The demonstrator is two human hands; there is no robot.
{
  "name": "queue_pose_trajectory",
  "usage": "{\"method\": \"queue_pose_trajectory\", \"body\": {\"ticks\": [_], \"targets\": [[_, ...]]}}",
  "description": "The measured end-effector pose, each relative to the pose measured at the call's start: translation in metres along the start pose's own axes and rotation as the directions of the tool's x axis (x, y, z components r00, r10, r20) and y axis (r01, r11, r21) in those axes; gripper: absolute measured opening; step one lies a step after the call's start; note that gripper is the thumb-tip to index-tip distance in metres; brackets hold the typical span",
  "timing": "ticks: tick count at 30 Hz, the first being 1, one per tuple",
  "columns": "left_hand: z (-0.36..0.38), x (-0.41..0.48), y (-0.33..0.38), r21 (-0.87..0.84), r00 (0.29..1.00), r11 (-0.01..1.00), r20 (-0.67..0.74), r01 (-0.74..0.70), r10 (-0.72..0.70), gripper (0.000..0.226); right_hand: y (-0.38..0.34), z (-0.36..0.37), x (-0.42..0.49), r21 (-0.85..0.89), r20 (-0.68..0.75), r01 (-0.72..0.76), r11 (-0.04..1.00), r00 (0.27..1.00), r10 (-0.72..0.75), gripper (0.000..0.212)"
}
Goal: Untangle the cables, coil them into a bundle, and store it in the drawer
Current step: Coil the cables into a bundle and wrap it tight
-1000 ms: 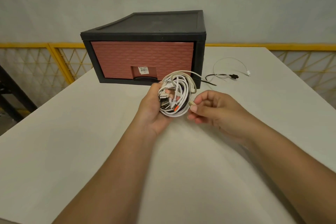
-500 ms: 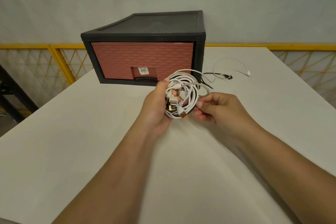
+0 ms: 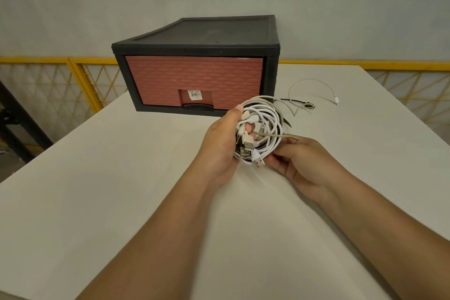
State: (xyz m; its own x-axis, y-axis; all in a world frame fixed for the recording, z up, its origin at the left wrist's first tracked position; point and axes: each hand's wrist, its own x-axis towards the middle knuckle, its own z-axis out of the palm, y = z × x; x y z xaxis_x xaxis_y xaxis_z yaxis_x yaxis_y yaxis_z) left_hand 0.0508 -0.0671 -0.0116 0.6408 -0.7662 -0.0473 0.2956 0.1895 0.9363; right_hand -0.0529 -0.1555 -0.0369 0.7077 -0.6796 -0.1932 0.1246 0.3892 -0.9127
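Note:
A coil of mostly white cables [image 3: 267, 124] with several USB plugs hangs above the white table [image 3: 97, 190]. My left hand [image 3: 221, 143] grips the coil's left side, thumb on top. My right hand [image 3: 302, 163] holds the coil's lower right edge, with a beige cable strand running over its fingers. Behind the coil stands the black drawer unit [image 3: 197, 39] with its brick-patterned red drawer [image 3: 194, 80] closed. Loose ends trail from the coil to a black cable [image 3: 299, 103] and a thin white cable [image 3: 314, 83] lying on the table to the right of the unit.
A yellow mesh railing [image 3: 60, 80] runs behind the table on both sides. A grey wall rises at the back. The table's left edge drops off near a dark frame [image 3: 22, 126].
My right hand has slid from pinching a beige plug at the coil's right side down to its lower right edge. The coil has shifted slightly rightwards and turned.

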Motion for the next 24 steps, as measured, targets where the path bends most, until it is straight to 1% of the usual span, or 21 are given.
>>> {"method": "queue_pose_trajectory", "body": {"ticks": [3, 5, 7, 8, 9, 10, 11, 12, 13, 14, 15, 16, 17, 18, 19, 20, 22, 24], "targets": [[0.002, -0.001, 0.000, -0.023, 1.000, 1.000, -0.009, 0.007, -0.007, 0.037, 0.003, 0.001, 0.001, -0.002, -0.050, 0.030, 1.000, 0.998, -0.030, 0.020], [0.001, 0.000, 0.001, -0.023, 0.999, 1.000, -0.042, -0.007, 0.006, 0.038, 0.002, 0.002, 0.000, -0.047, -0.028, 0.057, 0.997, 0.998, -0.059, 0.018], [-0.002, 0.002, 0.002, -0.047, 0.996, 0.999, -0.086, -0.018, 0.014, 0.041, 0.001, 0.002, -0.001, -0.183, 0.031, 0.075, 0.980, 0.997, -0.070, 0.016], [-0.003, 0.003, 0.002, -0.054, 0.994, 0.998, -0.105, -0.023, 0.017, 0.043, -0.001, 0.001, 0.000, -0.310, 0.027, 0.107, 0.945, 0.994, -0.104, 0.018], [-0.005, 0.004, 0.002, -0.040, 0.993, 0.999, -0.120, -0.029, 0.024, 0.043, -0.002, -0.002, 0.001, -0.443, -0.012, 0.154, 0.883, 0.984, -0.178, 0.023], [-0.005, 0.004, 0.002, -0.008, 0.991, 0.999, -0.129, -0.034, 0.032, 0.040, -0.005, -0.004, 0.003, -0.544, -0.068, 0.214, 0.811, 0.952, -0.297, 0.026], [-0.005, 0.004, 0.001, 0.028, 0.991, 0.999, -0.128, -0.038, 0.041, 0.036, -0.010, -0.006, 0.002, -0.602, -0.105, 0.291, 0.743, 0.894, -0.435, 0.025], [-0.004, 0.004, 0.000, 0.061, 0.991, 0.997, -0.124, -0.042, 0.049, 0.034, -0.014, -0.007, -0.001, -0.633, -0.088, 0.400, 0.663, 0.814, -0.575, 0.021], [-0.003, 0.004, -0.001, 0.089, 0.991, 0.995, -0.120, -0.047, 0.057, 0.033, -0.018, -0.005, -0.005, -0.665, -0.004, 0.519, 0.538, 0.717, -0.697, 0.016], [-0.002, 0.004, -0.001, 0.112, 0.991, 0.992, -0.115, -0.053, 0.065, 0.033, -0.019, -0.003, -0.009, -0.710, 0.135, 0.600, 0.368, 0.629, -0.765, 0.010], [-0.001, 0.004, -0.002, 0.133, 0.992, 0.989, -0.103, -0.060, 0.074, 0.033, -0.018, 0.000, -0.011, -0.762, 0.277, 0.621, 0.184, 0.568, -0.775, 0.010], [0.000, 0.003, -0.003, 0.149, 0.993, 0.987, -0.091, -0.066, 0.080, 0.033, -0.015, 0.002, -0.011, -0.805, 0.393, 0.594, 0.003, 0.536, -0.747, 0.015], [0.000, 0.002, -0.004, 0.159, 0.993, 0.985, -0.080, -0.072, 0.086, 0.033, -0.011, 0.004, -0.010, -0.828, 0.467, 0.541, -0.147, 0.521, -0.714, 0.017], [0.001, 0.001, -0.005, 0.165, 0.993, 0.983, -0.069, -0.079, 0.091, 0.034, -0.009, 0.004, -0.007, -0.835, 0.510, 0.488, -0.255, 0.508, -0.694, 0.017], [0.001, 0.000, -0.005, 0.168, 0.994, 0.982, -0.060, -0.085, 0.096, 0.034, -0.009, 0.003, -0.004, -0.831, 0.535, 0.453, -0.322, 0.495, -0.684, 0.015], [0.001, 0.000, -0.006, 0.168, 0.994, 0.982, -0.048, -0.089, 0.098, 0.035, -0.011, 0.000, -0.001, -0.827, 0.547, 0.437, -0.353, 0.484, -0.683, 0.014], [0.001, 0.000, -0.005, 0.159, 0.994, 0.983, -0.044, -0.091, 0.099, 0.038, -0.015, -0.006, 0.002, -0.808, 0.576, 0.464, -0.363, 0.491, -0.654, 0.014], [-0.001, 0.001, -0.005, 0.143, 0.995, 0.987, -0.060, -0.075, 0.085, 0.037, -0.017, -0.010, 0.003, -0.774, 0.626, 0.511, -0.374, 0.529, -0.573, 0.021]]}}
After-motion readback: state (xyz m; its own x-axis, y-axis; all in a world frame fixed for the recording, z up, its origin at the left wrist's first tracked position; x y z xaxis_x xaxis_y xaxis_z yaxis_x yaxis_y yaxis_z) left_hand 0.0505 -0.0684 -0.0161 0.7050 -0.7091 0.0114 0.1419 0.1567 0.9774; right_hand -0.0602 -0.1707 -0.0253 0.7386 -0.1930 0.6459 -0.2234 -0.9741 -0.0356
